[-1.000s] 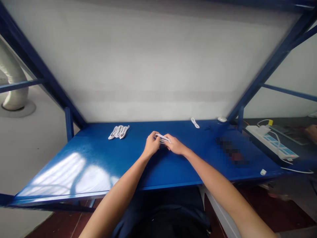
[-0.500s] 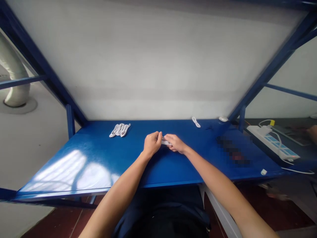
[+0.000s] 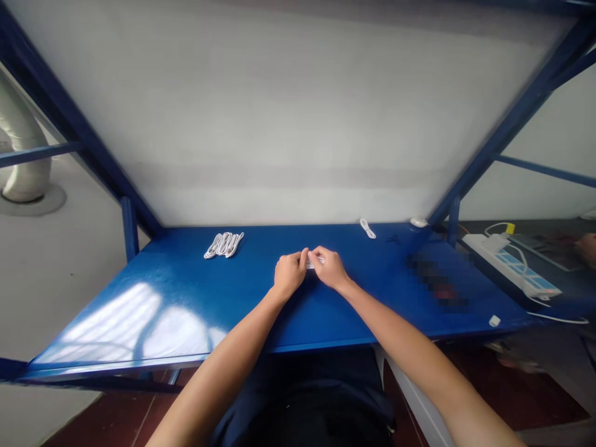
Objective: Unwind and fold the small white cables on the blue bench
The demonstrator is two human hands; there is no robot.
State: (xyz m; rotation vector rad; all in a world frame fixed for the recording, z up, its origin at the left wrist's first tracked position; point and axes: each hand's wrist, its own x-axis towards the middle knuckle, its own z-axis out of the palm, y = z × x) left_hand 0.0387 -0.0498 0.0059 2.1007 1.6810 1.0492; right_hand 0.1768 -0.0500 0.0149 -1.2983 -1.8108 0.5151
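Bundled white cable [image 3: 310, 265] sits between the hands over the blue table [image 3: 233, 292] — its long axis, mostly hidden, seemingly left to right. Left hand [image 3: 289, 272] grips its left end, right hand [image 3: 331, 268] its right (equally near, thumbs almost meeting).

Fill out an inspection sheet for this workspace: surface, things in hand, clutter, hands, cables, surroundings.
Surface: blue table, bright light patches at its front left.
Things in hand: white cord, mostly hidden by the fingers.
Clutter: small white block near the front right; pixelated dark item behind it, unidentifiable; rounded white object at the back right.
Hands: left hand and right hand both closed on the cord.
Cables: group of white coils at back left; single white bundle at back right.
Surroundings: pale wall behind, blue frame, power strip to the right.
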